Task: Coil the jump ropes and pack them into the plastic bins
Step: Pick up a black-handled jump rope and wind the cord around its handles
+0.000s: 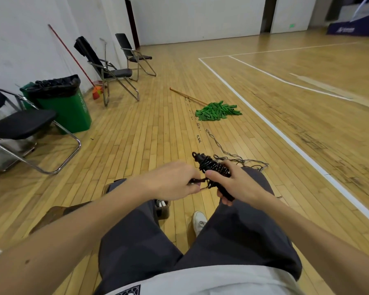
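Observation:
A black jump rope (213, 168) is wound into a tight bundle around its handles, held above my knees. My right hand (232, 184) grips the bundle from the right, thumb on top. My left hand (175, 182) pinches the rope's loose end just left of the bundle. Another rope (226, 151), thin and grey, lies uncoiled on the wooden floor beyond my hands. A dark plastic bin (162, 207) shows between my legs, mostly hidden by my left arm and thigh.
A green mop (218, 110) with a wooden handle lies on the floor ahead. A green trash can (62, 103) and several black folding chairs (113, 69) stand along the left wall. A white court line (285, 137) runs on the right.

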Available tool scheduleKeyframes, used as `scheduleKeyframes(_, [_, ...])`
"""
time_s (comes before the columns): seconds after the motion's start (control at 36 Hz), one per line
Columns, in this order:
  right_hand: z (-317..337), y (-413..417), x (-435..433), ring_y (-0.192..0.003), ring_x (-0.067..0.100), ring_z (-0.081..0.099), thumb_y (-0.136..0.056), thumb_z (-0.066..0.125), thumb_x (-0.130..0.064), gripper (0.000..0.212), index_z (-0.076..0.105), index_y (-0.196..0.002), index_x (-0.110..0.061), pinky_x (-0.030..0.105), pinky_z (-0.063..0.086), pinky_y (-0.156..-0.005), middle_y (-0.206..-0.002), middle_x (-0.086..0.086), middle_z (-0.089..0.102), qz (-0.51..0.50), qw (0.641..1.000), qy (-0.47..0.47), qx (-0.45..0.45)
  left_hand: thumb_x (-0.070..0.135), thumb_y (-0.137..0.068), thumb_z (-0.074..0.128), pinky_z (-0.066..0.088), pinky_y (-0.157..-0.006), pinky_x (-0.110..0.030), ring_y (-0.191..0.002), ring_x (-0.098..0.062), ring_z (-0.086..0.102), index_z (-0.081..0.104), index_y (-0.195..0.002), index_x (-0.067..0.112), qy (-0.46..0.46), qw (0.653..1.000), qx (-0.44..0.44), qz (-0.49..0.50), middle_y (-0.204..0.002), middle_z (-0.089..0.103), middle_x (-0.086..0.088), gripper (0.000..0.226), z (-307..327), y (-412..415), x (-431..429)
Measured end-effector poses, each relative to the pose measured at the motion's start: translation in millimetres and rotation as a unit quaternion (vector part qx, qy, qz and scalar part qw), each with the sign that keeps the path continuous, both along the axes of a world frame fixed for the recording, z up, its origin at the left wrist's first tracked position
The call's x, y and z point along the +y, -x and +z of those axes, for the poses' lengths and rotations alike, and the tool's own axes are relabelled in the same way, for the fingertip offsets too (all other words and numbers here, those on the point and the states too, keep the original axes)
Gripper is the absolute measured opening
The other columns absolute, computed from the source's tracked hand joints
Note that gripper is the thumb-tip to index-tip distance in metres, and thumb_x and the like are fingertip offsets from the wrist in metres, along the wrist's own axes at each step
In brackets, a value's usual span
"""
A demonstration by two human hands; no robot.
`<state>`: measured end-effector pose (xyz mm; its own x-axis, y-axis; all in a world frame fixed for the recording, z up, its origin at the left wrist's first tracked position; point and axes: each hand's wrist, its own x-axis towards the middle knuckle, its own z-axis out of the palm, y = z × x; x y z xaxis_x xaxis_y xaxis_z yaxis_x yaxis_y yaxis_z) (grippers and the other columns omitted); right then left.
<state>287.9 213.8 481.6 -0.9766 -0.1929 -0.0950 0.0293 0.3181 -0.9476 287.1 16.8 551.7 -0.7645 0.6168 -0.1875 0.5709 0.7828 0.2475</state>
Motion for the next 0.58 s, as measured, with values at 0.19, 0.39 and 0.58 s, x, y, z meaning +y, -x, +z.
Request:
scheduleKeyframes(0.19, [15, -2, -2, -0.056, 0.026, 0.06, -0.09, 0.065, -0.055, 0.05, 0.046, -0.117, -0.017, 0.039, 0.053, -0.056, -0.07, 0.01, 0.065, 0.075, 0.996, -0.035, -0.015, 0.037, -0.101, 0.056, 0.037, -0.056, -0.024, -0.062, -0.004, 0.053, 0.072, -0.108, 0.021, 0.042, 0.992, 0.107, -0.055, -0.071, 0.058, 0.013, 0.024, 31, 10, -6])
scheduleKeyframes(0.39, [21, -8, -8, -0.053, 0.021, 0.06, -0.092, 0.066, -0.051, 0.047, 0.044, -0.116, -0.018, 0.034, 0.053, -0.052, -0.072, 0.009, 0.065, 0.157, 0.983, -0.098, -0.022, 0.043, -0.094, 0.064, 0.032, -0.059, -0.02, -0.066, 0.009, 0.051, 0.075, -0.106, 0.026, -0.011, 0.992, 0.102, -0.07, -0.07, 0.056, 0.021, 0.024, 34, 20, -11])
scheduleKeyframes(0.58, [26, -19, -21, -0.054, 0.021, 0.064, -0.086, 0.061, -0.067, 0.058, 0.047, -0.129, -0.031, 0.036, 0.06, -0.06, -0.067, 0.004, 0.066, 0.22, 0.964, -0.151, 0.002, 0.044, -0.072, 0.085, 0.038, -0.06, -0.013, -0.069, 0.008, 0.055, 0.074, -0.078, 0.024, -0.093, 0.992, 0.051, -0.06, -0.068, 0.06, 0.019, 0.024, 37, 21, -3])
